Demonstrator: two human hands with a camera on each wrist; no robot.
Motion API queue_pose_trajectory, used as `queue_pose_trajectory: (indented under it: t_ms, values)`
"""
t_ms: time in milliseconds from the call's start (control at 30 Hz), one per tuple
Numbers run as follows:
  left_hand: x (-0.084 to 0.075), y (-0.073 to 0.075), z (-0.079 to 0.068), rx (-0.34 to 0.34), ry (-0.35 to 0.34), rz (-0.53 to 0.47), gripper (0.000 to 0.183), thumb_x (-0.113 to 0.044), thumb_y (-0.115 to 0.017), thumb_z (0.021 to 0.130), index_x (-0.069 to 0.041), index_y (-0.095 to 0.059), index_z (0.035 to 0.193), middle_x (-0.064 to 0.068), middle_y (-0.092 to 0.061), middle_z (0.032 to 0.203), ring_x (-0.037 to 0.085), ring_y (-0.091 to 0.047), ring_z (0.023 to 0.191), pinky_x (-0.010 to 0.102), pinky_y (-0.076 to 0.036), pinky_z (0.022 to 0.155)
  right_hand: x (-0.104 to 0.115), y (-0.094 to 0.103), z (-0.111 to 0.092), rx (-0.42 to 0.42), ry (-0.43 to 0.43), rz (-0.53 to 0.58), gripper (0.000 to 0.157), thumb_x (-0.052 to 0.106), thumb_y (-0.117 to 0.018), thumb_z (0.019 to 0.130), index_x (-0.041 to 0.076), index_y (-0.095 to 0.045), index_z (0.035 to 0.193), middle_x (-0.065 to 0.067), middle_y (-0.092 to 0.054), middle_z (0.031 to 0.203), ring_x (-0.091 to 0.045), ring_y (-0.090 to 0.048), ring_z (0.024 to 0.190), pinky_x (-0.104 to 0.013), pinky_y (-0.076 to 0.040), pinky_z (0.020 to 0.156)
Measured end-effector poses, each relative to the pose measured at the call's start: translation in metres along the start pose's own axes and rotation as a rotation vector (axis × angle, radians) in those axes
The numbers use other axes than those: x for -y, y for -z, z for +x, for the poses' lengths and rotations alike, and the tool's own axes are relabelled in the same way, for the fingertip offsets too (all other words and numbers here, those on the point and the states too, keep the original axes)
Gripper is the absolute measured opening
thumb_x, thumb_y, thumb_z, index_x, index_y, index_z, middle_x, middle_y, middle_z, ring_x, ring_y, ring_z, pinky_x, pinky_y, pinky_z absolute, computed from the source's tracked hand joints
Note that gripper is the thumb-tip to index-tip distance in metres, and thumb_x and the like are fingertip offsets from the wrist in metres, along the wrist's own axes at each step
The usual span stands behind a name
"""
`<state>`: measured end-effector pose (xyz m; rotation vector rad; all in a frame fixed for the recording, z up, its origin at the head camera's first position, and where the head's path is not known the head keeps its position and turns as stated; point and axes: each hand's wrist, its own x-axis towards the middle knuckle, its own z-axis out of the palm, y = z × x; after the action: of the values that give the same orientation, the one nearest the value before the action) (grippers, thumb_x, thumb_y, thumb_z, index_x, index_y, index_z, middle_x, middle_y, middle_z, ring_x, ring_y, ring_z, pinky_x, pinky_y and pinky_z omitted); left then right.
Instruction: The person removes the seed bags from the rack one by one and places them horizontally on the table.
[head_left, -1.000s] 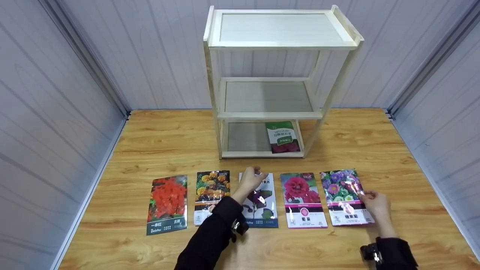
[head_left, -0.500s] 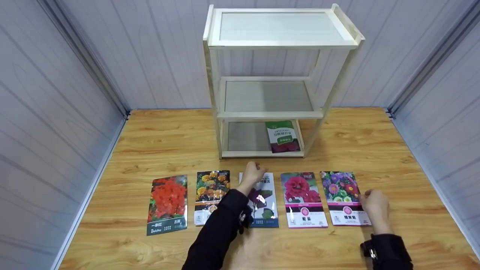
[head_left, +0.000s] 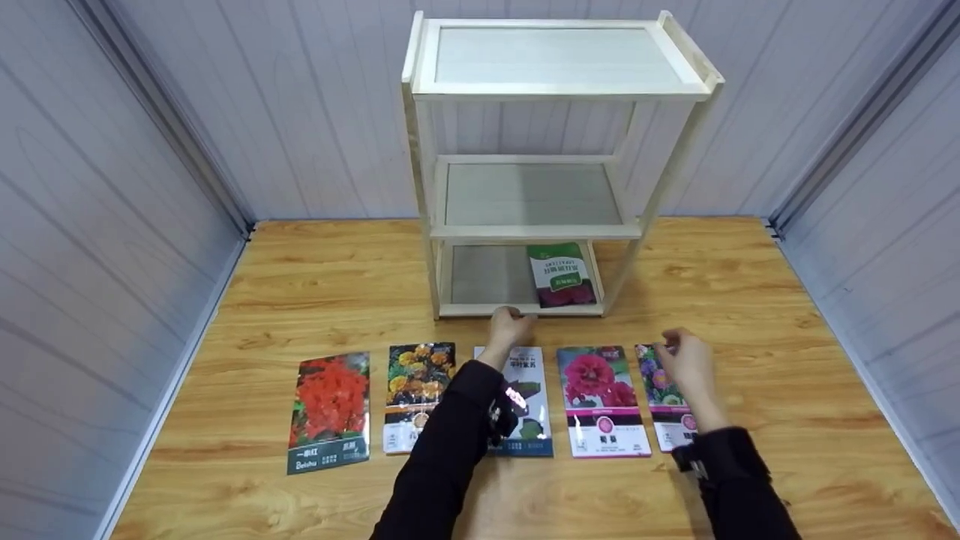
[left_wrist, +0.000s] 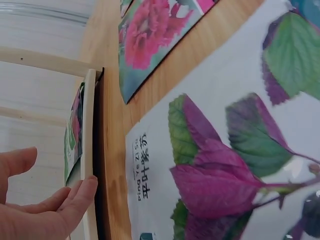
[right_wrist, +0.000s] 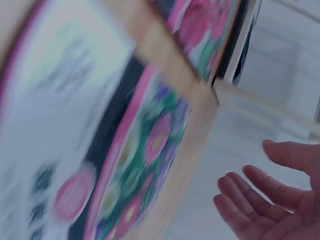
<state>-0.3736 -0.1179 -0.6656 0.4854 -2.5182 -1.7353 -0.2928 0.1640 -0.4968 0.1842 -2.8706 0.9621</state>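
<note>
My left hand point(head_left: 510, 328) reaches over a white seed packet with purple leaves point(head_left: 529, 390). Its fingertips are right at the front rail of the shelf's bottom tier, thumb apart and nothing held. My right hand point(head_left: 688, 367) is over the packet of mixed daisies point(head_left: 656, 382), hiding part of it; in the right wrist view the fingers point(right_wrist: 250, 200) are loosely bent and hold nothing. Between the hands lies a pink flower packet point(head_left: 604, 401). A green and white packet point(head_left: 562, 274) lies upside down to me at the right of the bottom tier.
A pale three-tier wooden shelf point(head_left: 536, 232) stands at the back of the wood-grain table point(head_left: 330, 285). To the left lie a red flower packet point(head_left: 330, 409) and an orange marigold packet point(head_left: 417, 379). White panel walls point(head_left: 112, 225) enclose the table.
My left hand has moved forward from the purple-leaf packet to the shelf's front rail. My right hand has left the daisy packet's right edge and moved forward and left over its top.
</note>
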Motion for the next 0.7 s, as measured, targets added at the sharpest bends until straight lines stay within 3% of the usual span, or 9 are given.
queue_pose_trajectory:
  t_ms: [33, 133, 233, 333, 400, 500, 600, 700]
  values:
    - [-0.002, -0.001, 0.001, -0.035, -0.01, 0.008, 0.054, -0.042, -0.064, 0.077, 0.004, -0.056, 0.105, 0.014, -0.059, 0.097, 0.023, -0.057, 0.086, 0.029, -0.048, 0.068, 0.003, -0.005, 0.004, -0.008, 0.016, 0.016, 0.028, 0.006, -0.059, 0.081, -0.013, -0.055, 0.101, -0.029, -0.059, 0.093, -0.039, -0.058, 0.082, -0.046, -0.049, 0.072]
    - [-0.012, 0.002, 0.0, 0.002, 0.033, -0.018, 0.055, -0.044, -0.063, 0.077, 0.0, -0.057, 0.111, 0.01, -0.06, 0.1, 0.021, -0.057, 0.09, 0.029, -0.047, 0.075, 0.012, -0.019, 0.016, -0.028, 0.051, 0.059, 0.026, 0.005, -0.058, 0.081, -0.013, -0.056, 0.1, -0.029, -0.059, 0.092, -0.039, -0.059, 0.08, -0.044, -0.05, 0.068]
    - [-0.013, -0.003, 0.004, -0.039, 0.053, -0.031, 0.06, -0.046, -0.067, 0.072, 0.001, -0.058, 0.108, 0.009, -0.061, 0.093, 0.02, -0.057, 0.082, 0.028, -0.048, 0.068, 0.021, -0.033, 0.024, -0.034, 0.068, 0.101, 0.025, 0.004, -0.058, 0.081, -0.013, -0.057, 0.099, -0.027, -0.06, 0.091, -0.037, -0.06, 0.08, -0.043, -0.051, 0.068]
    - [-0.01, -0.009, 0.011, -0.037, 0.076, -0.101, 0.066, -0.05, -0.069, 0.068, 0.0, -0.056, 0.11, 0.01, -0.06, 0.091, 0.02, -0.057, 0.079, 0.027, -0.048, 0.065, 0.031, -0.047, 0.031, -0.025, 0.098, 0.153, 0.024, 0.004, -0.058, 0.082, -0.011, -0.058, 0.1, -0.025, -0.06, 0.092, -0.035, -0.059, 0.082, -0.042, -0.05, 0.072]
    - [-0.019, -0.005, 0.004, -0.015, 0.061, -0.184, 0.074, -0.05, -0.07, 0.067, 0.005, -0.052, 0.113, 0.015, -0.059, 0.096, 0.022, -0.057, 0.082, 0.027, -0.049, 0.065, 0.037, -0.056, 0.035, -0.03, 0.132, 0.187, 0.025, 0.004, -0.059, 0.082, -0.011, -0.057, 0.102, -0.026, -0.06, 0.093, -0.035, -0.059, 0.083, -0.042, -0.05, 0.073]
    - [-0.062, 0.015, -0.028, 0.051, 0.115, -0.319, 0.074, -0.04, -0.07, 0.072, 0.004, -0.043, 0.125, 0.02, -0.051, 0.116, 0.027, -0.053, 0.101, 0.031, -0.049, 0.077, 0.047, -0.066, 0.044, -0.032, 0.172, 0.209, 0.029, 0.004, -0.06, 0.082, -0.012, -0.055, 0.106, -0.028, -0.058, 0.095, -0.038, -0.058, 0.086, -0.044, -0.049, 0.074]
    - [-0.108, 0.035, -0.065, 0.072, 0.167, -0.406, 0.071, -0.027, -0.069, 0.077, 0.007, -0.035, 0.13, 0.024, -0.042, 0.127, 0.032, -0.045, 0.112, 0.034, -0.046, 0.085, 0.054, -0.075, 0.055, -0.025, 0.207, 0.205, 0.036, 0.006, -0.06, 0.083, -0.015, -0.051, 0.11, -0.033, -0.055, 0.101, -0.043, -0.054, 0.092, -0.049, -0.046, 0.079]
    - [-0.132, 0.047, -0.084, 0.088, 0.197, -0.44, 0.071, -0.022, -0.067, 0.079, 0.007, -0.03, 0.133, 0.024, -0.037, 0.132, 0.033, -0.04, 0.117, 0.038, -0.042, 0.091, 0.053, -0.084, 0.069, -0.011, 0.244, 0.218, 0.043, 0.014, -0.059, 0.085, -0.015, -0.047, 0.115, -0.032, -0.052, 0.109, -0.042, -0.05, 0.1, -0.049, -0.041, 0.086]
